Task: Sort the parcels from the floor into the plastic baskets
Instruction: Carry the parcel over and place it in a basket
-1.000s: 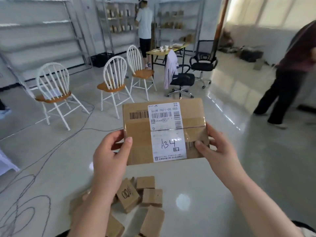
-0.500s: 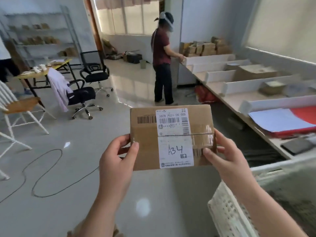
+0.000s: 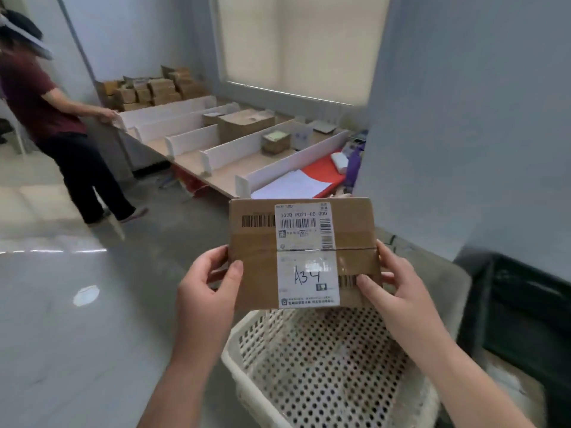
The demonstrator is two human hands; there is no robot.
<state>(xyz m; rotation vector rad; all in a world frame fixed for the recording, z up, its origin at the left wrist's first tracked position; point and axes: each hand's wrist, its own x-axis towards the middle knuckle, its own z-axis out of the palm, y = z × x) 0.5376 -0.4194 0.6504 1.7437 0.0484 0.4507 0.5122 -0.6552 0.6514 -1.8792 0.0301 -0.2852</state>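
Since its label [image 3: 309,282] faces the camera, with "A34" handwritten on it, the parcel [image 3: 259,242] seems to be held up for reading, so that the right basket can be chosen. It hangs in mid-air at lower centre of the frame, tilted back, over the far part of the near basket [image 3: 244,332] and, as far as I can judge, apart from it.

The left hand [image 3: 207,291] grips its lower left edge, thumb on the face and fingers curled behind. The right hand [image 3: 398,291] does the same at the lower right, thumb just beside the label. Both thumbs lie clear of the handwriting, which suits a reading hold.

I judge that the drop has not begun. Whether this basket is the one for A34 cannot be told, as no marking on it shows.

White and perforated, the basket is cut off by the lower edge, and whatever lies inside is blurred. A dark crate [image 3: 525,319] at right shows only in part. At upper centre a bench [image 3: 216,177] with white dividers holds boxes, and another person [image 3: 46,103] at upper left touches its far end. The label's small print is unreadable.
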